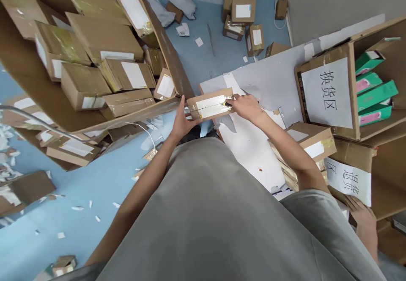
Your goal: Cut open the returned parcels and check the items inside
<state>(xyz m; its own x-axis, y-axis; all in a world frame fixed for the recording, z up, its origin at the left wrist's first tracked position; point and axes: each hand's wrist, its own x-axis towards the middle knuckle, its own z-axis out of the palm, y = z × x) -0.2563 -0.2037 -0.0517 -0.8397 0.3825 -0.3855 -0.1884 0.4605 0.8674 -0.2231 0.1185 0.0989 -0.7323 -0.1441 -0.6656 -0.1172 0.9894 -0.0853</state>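
Observation:
A slim cardboard box (194, 106) with a white label (211, 109) on top is held out in front of my body. My left hand (183, 121) grips its left end, thumb and fingers apart around the edge. At the opposite end, my right hand (246, 105) is closed around a small box cutter (227, 102), mostly hidden, with a yellow and black part showing. Its tip is at the label, where a dark line runs lengthwise along the box. Clear shiny tape shows near both ends.
On the left stands a large carton (171, 56) full of taped parcels. A white table (247, 145) lies at right, with stacked boxes (304, 139) and open cartons (326, 92) bearing paper signs. Another person's hand (363, 217) rests near the lower sign. Parcels and paper scraps litter the blue floor (203, 56).

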